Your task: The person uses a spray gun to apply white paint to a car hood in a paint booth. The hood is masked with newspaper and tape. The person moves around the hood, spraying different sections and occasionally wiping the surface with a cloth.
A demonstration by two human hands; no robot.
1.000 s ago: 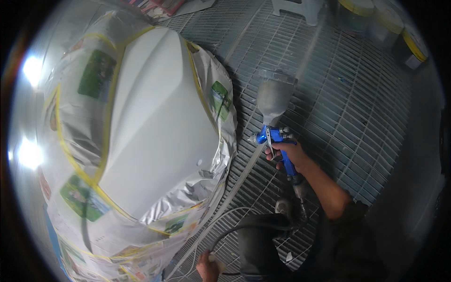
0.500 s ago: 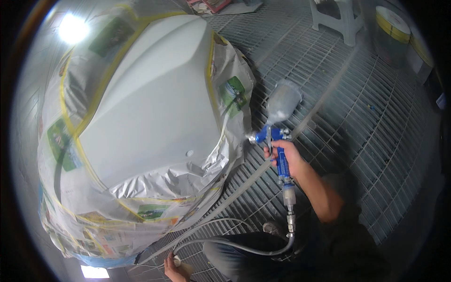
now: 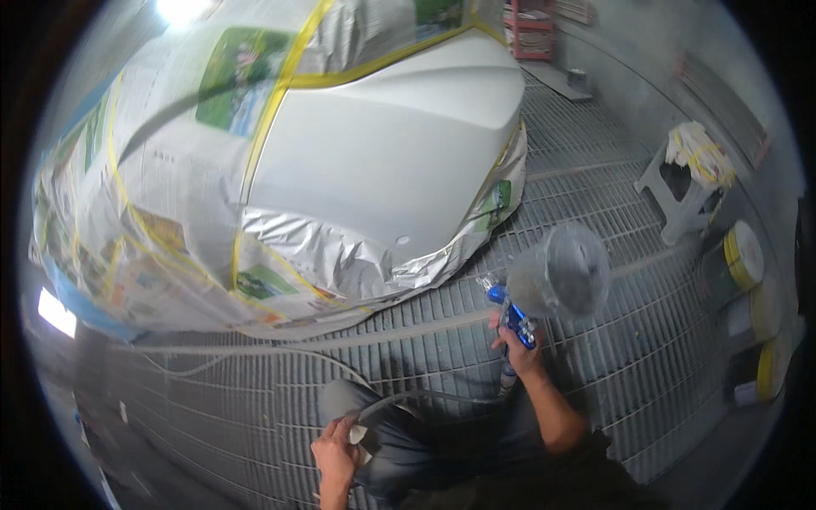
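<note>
A person's right hand (image 3: 525, 355) is wrapping around the handle of a blue spray gun (image 3: 518, 326), right of centre, above a metal grating floor (image 3: 629, 357). The gun's nozzle is pointing left and away, toward a smooth white panel (image 3: 374, 149) at the far side, and is staying clear of it. A large, greyish, see-through cup (image 3: 565, 272) is sitting on top of the gun and leaning right. The left hand (image 3: 336, 449), near and left, is curling its fingers around a small pale piece (image 3: 359, 444); a dark hose (image 3: 433, 395) is running from the gun's base toward that hand, though whether it is gripping the hose I cannot tell. The gun is looking stiff and probably top-heavy, its cup likely light-walled and fragile, so the handle below the cup is seeming the best place to hold; the hose is probably bending easily but dragging. Counting up, one gun is carrying one cup, and one white panel is showing inside pale masking sheets (image 3: 183, 161) edged with yellow tape (image 3: 272, 110). On the right, three tubs (image 3: 743, 257) with yellow bands are standing in a row, near one white stool (image 3: 680, 204) that is bearing one crumpled bundle (image 3: 701, 155).
</note>
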